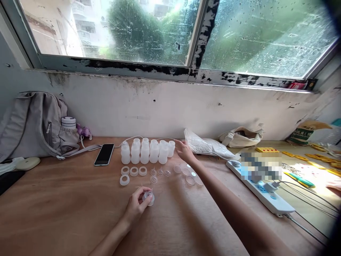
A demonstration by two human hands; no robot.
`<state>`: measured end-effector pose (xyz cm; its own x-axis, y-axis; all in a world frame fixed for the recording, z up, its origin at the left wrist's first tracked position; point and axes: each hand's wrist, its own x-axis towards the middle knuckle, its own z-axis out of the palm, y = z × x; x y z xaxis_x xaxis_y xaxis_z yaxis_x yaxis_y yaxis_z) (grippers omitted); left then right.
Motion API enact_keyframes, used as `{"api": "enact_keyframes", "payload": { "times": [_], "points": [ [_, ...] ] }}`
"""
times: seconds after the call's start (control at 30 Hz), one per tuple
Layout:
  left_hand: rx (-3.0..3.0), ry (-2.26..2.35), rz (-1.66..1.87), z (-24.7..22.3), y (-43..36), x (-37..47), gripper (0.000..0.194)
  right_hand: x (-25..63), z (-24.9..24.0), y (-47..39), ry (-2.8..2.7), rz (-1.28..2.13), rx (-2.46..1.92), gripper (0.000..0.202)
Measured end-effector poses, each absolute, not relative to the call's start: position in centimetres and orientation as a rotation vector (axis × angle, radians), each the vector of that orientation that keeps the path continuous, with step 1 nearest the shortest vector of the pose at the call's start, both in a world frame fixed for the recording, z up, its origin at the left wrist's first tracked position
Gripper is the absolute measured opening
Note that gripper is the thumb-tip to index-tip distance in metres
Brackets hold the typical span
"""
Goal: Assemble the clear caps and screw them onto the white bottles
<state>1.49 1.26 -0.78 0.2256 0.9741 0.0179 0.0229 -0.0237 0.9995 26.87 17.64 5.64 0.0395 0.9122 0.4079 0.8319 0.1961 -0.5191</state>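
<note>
Head view: a person at a wooden table (80, 217) works with two bare hands beneath a window. The left hand (135, 205) pinches a clear round part (148, 199) between thumb and fingers, just above or on the tabletop; which of the two cannot be told. The right hand (184, 152) reaches farther forward, its fingers extended to the right end of a cluster of upright frosted bottles (144, 153). Those fingertips are just beside the last bottle; whether they touch it, or are spread or pressed together, cannot be told.

Beyond the left fingers and to their left lie four white rings (121, 180); straight ahead of them, small clear caps (167, 173) sit in a loose group. Clear discs (190, 180) rest on the near side of the right fingers, close to the forearm. A white packet (210, 145) lies just right of the right fingers, with a power strip (277, 205) farther right and nearer the person. Well left of both hands are a phone (104, 155) and a gray backpack (26, 124).
</note>
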Motion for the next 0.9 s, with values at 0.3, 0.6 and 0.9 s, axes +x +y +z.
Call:
{"api": "enact_keyframes", "payload": {
  "times": [0.3,0.6,0.9],
  "points": [
    [1.084,1.038,1.189,0.3,1.7,1.4,0.031,27.8,5.6,17.6,-1.671,0.071,-1.641,0.018],
    [1.022,1.023,1.096,0.6,1.4,1.4,0.031,26.7,6.7,8.7,-1.409,0.11,-1.268,0.027],
    [0.978,1.031,1.141,0.0,1.7,1.4,0.028,23.2,0.5,4.6,-1.71,0.183,-1.192,0.031]
  ]
}}
